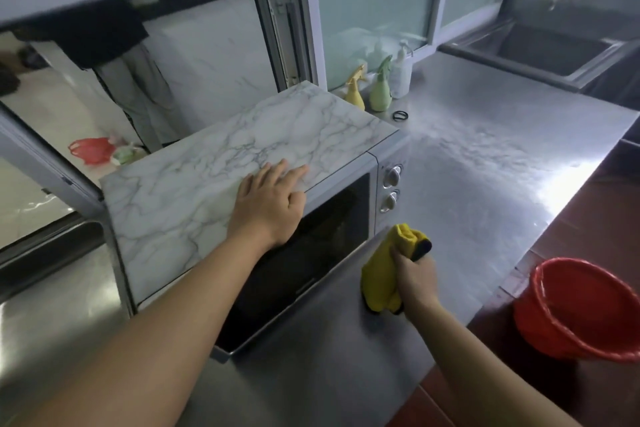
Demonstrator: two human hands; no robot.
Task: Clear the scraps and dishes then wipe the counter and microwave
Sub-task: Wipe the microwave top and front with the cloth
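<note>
A microwave [214, 184] with a marble-patterned top and a dark glass door stands on the steel counter [485, 177]. My left hand [270, 204] rests flat on the front edge of its top, fingers straight. My right hand [414, 276] grips a bunched yellow cloth [384, 284] with a dark edge, just in front of the microwave's lower right corner. The cloth's bottom touches the counter.
A red basin [581, 312] sits beyond the counter's near right edge. A yellow spray bottle [355, 90], a green spray bottle [381, 88] and a white pump bottle [401, 69] stand behind the microwave, with a black ring [400, 115] beside them. A sink [550, 52] lies far right.
</note>
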